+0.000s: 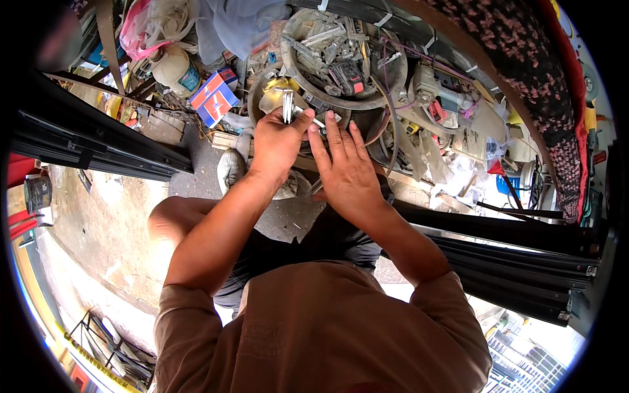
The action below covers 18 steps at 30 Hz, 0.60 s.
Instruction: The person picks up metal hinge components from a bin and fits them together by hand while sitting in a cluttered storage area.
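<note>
My left hand (278, 143) is closed round some shiny, narrow metal pieces (287, 103), which stick up past the thumb and fingers. Their exact kind is not clear. Close beside it, my right hand (348, 164) has its fingers stretched out and apart, palm down. Its fingertips are by a small pale strip (335, 116); whether they touch it I cannot tell. Both hands are over the near side of a smaller round bowl (254, 105), partly hidden by my left hand. Behind it stands a large round basin (401, 82) heaped with metal scraps (322, 38).
A blue, orange and white box (213, 99) and a whitish plastic bottle (174, 71) lie to the left. Long dark metal profiles (98, 147) reach in from the left, others (504, 262) from the right. Loose parts and plastic bags clutter the right. A shoe (230, 170) is below the bowl.
</note>
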### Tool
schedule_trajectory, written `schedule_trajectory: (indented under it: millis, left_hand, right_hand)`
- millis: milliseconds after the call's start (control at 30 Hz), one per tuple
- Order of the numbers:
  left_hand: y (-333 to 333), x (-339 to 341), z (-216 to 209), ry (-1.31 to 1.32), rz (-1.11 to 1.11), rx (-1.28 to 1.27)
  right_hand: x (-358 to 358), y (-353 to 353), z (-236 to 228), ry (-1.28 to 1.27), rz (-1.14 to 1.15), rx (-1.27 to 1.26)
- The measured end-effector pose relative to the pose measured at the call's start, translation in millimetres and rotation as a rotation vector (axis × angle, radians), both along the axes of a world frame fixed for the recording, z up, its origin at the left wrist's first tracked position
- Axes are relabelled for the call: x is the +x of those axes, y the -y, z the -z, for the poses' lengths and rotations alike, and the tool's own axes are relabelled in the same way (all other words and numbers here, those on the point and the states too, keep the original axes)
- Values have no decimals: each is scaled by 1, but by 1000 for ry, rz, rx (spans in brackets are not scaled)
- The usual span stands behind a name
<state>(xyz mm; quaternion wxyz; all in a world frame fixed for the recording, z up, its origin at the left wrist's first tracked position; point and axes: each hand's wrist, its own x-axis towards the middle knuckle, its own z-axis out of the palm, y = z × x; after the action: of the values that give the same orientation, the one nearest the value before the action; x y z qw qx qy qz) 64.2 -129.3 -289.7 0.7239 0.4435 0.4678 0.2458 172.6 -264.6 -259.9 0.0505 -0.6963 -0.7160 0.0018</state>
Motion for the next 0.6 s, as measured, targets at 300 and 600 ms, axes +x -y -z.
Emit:
schedule_trajectory:
  millis: [300,600]
  left_hand:
    - [15,3,12,-56,136,181]
    - [15,6,25,6,154,48]
  right_hand:
    - [-17,24,34,-224,111,105]
    - [-12,26,40,-212,125,48]
